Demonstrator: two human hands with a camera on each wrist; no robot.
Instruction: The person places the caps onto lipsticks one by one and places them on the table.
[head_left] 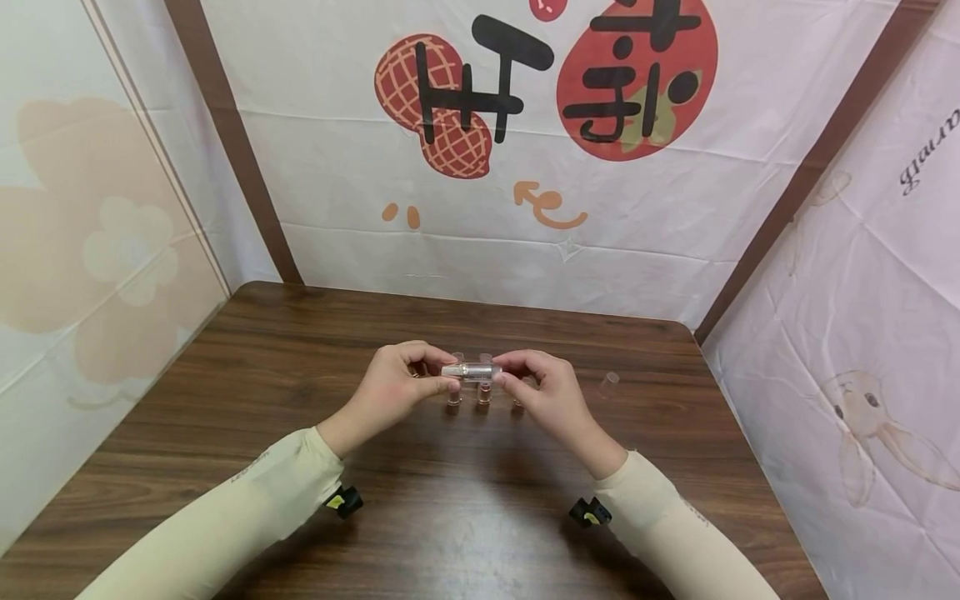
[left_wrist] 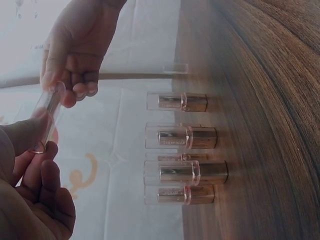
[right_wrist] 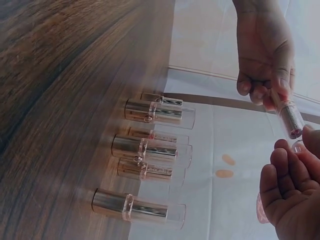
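Observation:
In front of me, both hands hold a slim lipstick tube [head_left: 472, 372] crosswise over the table. My left hand [head_left: 397, 379] pinches its metallic end between thumb and fingers. At the other end, my right hand [head_left: 547, 387] pinches a clear part [right_wrist: 298, 146] with thumb and fingers. A dark red spot shows on the tube's end beside the right fingertips in the right wrist view. Behind and below the hands, several rose-gold lipsticks [head_left: 484, 393] stand upright with clear caps, partly hidden by the hands in the head view.
A loose clear cap [head_left: 609, 382] is on the wooden table [head_left: 480, 517], right of the right hand. Printed cloth walls [head_left: 645, 242] rise behind the table and along both sides. Dark wrist cameras [head_left: 343, 502] hang below the sleeves.

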